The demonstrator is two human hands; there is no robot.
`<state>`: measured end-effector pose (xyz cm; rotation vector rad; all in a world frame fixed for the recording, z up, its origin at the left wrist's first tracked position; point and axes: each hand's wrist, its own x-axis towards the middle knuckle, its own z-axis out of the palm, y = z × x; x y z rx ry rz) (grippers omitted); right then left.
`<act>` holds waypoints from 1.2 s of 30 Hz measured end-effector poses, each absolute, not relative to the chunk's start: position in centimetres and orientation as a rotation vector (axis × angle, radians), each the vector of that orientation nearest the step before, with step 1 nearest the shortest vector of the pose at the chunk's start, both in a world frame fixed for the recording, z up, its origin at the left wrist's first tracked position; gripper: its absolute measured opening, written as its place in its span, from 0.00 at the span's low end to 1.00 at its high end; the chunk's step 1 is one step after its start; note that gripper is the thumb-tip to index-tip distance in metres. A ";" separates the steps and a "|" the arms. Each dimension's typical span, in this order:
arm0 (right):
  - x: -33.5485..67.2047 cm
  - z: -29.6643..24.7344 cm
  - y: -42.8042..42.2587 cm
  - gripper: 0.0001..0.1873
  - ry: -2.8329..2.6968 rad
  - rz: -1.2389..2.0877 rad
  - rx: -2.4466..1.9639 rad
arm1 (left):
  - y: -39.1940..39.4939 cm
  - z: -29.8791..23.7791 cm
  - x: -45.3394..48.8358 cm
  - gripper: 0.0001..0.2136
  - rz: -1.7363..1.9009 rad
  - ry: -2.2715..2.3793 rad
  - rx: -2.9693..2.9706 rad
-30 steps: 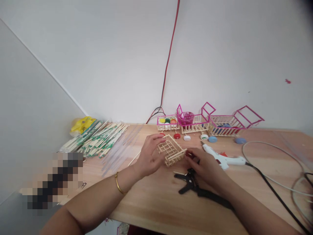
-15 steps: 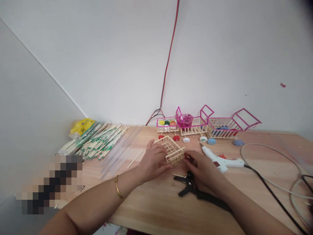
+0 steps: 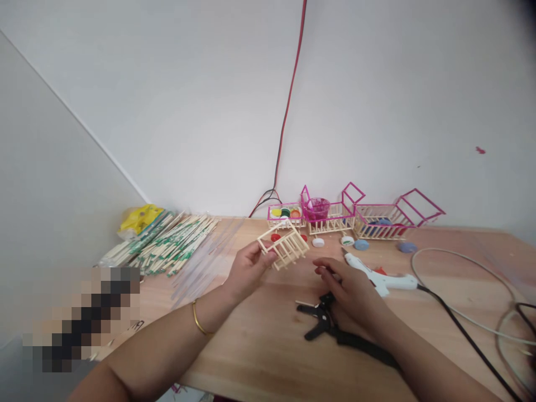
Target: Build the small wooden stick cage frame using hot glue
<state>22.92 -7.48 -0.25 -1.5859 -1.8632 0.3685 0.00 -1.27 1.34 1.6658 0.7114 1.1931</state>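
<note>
My left hand (image 3: 248, 269) grips one end of a small basket of pale wooden sticks (image 3: 291, 249), pinched between thumb and fingers. The basket is tilted above the table, its slatted side facing me. To its right, my right hand (image 3: 344, 283) hovers apart from it, fingers loosely curled and partly spread, with nothing visible in them. Beneath that hand lies a black tool with splayed jaws or handles (image 3: 316, 321), partly covered. A thin stick lies by the tool. A white hot glue gun (image 3: 383, 278) rests just beyond my right hand.
Along the wall stand stick carts with pink rims (image 3: 333, 228) and bottle-cap wheels; one bears a pink-stained cup (image 3: 317, 209). Bundled sticks (image 3: 178, 243) and clear glue sticks (image 3: 205, 257) lie at left, by a yellow bag (image 3: 140, 219). Cables (image 3: 464, 322) loop at right.
My left hand has turned and tilted the basket, showing its slatted side, and shifted its hold to the left end. My right hand has come away from the basket, its fingers loosened.
</note>
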 end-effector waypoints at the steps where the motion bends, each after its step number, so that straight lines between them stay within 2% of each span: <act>1: 22.9 -0.1 -7.5 0.16 -1.859 0.362 -1.574 | -1.1 1.2 0.0 0.11 1.216 0.706 1.611; 4: 23.0 0.1 -7.6 0.14 -1.872 0.309 -1.493 | -0.8 1.3 -0.2 0.10 1.252 0.674 1.667; 8: 23.4 0.4 -7.6 0.13 -1.802 0.251 -1.484 | -1.1 1.7 -0.2 0.08 1.241 0.648 2.146; 12: 23.7 0.7 -7.7 0.15 -1.694 0.274 -1.535 | -1.5 1.2 0.1 0.09 1.234 0.616 2.540; 18: 23.9 0.7 -7.8 0.15 -1.704 0.265 -1.467 | -1.3 0.1 0.5 0.09 1.090 0.709 2.687; 20: 23.9 0.7 -7.7 0.14 -1.723 0.221 -1.424 | -1.3 -0.1 0.5 0.11 1.020 0.746 2.705; 23: 23.8 1.1 -7.6 0.14 -1.721 0.143 -1.372 | -1.4 0.0 0.3 0.19 0.959 0.802 2.693; 27: 23.5 1.7 -7.9 0.13 -1.665 0.110 -1.380 | -1.8 0.4 0.3 0.23 1.104 0.694 2.673; 30: 23.3 1.9 -8.4 0.12 -1.625 0.121 -1.379 | -2.0 1.2 0.4 0.19 1.275 0.605 2.633; 33: 23.1 1.9 -8.8 0.10 -1.622 0.118 -1.343 | -2.3 2.3 0.8 0.11 1.309 0.599 2.544; 36: 22.8 2.2 -9.2 0.09 -1.693 0.085 -1.298 | -2.7 3.6 1.4 0.07 1.292 0.595 2.511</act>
